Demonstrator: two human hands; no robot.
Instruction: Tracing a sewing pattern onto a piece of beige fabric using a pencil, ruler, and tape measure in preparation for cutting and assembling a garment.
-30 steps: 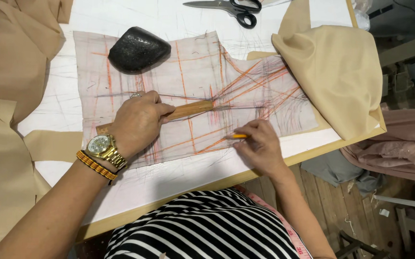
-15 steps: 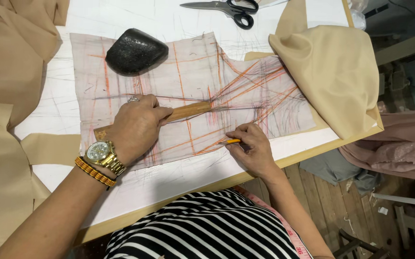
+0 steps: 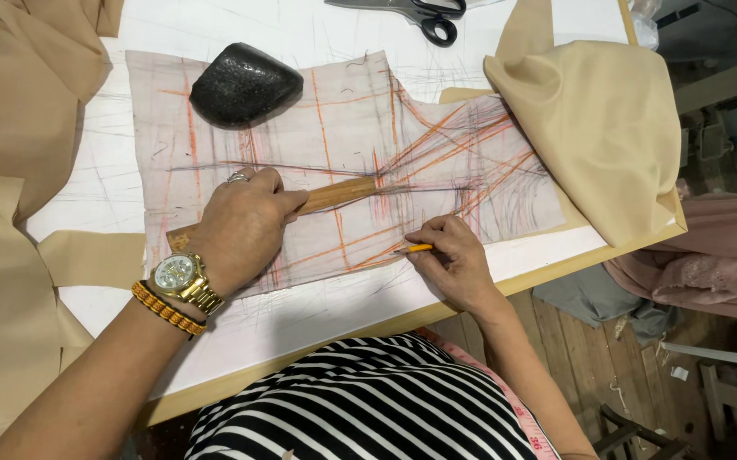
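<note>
— Two hands on the job. What do the fingers have?

— The left hand [image 3: 241, 228] lies flat, fingers spread only a little, pressing down on a wooden ruler [image 3: 334, 195]. It grips nothing; it pins the ruler to the pattern [image 3: 343, 128]. The right hand [image 3: 449, 260] is curled tight, fingertips pinched around a yellow pencil [image 3: 415, 249].

— Where does the pencil point?

— Leftward, its tip at the near edge of the pattern, just below the ruler's free end.

— And the ruler itself?

— Slanted across the middle of the pattern, its near end hidden under the left palm, the far end sticking out to the right.

— What's on that wrist?

— A gold watch [image 3: 177, 274] and a beaded bracelet [image 3: 164, 308] beside it; a ring on one finger.

— Further out?

— The pattern is a pale sheet scored with orange and dark lines, lying on a white table [image 3: 300, 307]. A black weight [image 3: 243, 83] sits on its far left corner. Scissors [image 3: 411, 10] lie at the far edge. Tan cloth [image 3: 603, 128] covers the right corner, more tan cloth hangs at the left.
</note>
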